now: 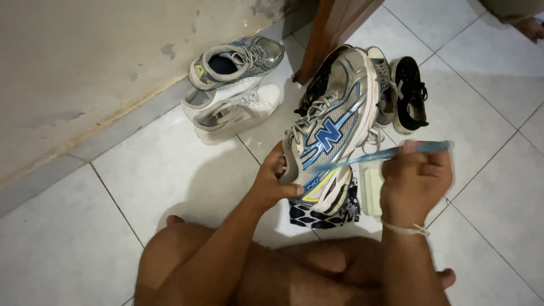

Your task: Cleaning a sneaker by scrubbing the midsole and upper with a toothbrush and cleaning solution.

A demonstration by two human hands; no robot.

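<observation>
My left hand [271,178] grips the heel end of a silver and blue running shoe [334,122], holding it up on its side above the tiled floor. My right hand [416,178] is closed around a light blue toothbrush [391,153]; the brush head points left and lies against the shoe's side, blurred by motion. A thin band sits on my right wrist. My bare knees fill the bottom of the view.
A matching silver shoe [238,59] and a white sneaker [235,113] lie by the wall at upper left. A black sneaker [409,93] sits right of the held shoe. A patterned cloth [317,215] and pale green block [372,190] lie beneath. A wooden door edge [328,28] stands behind.
</observation>
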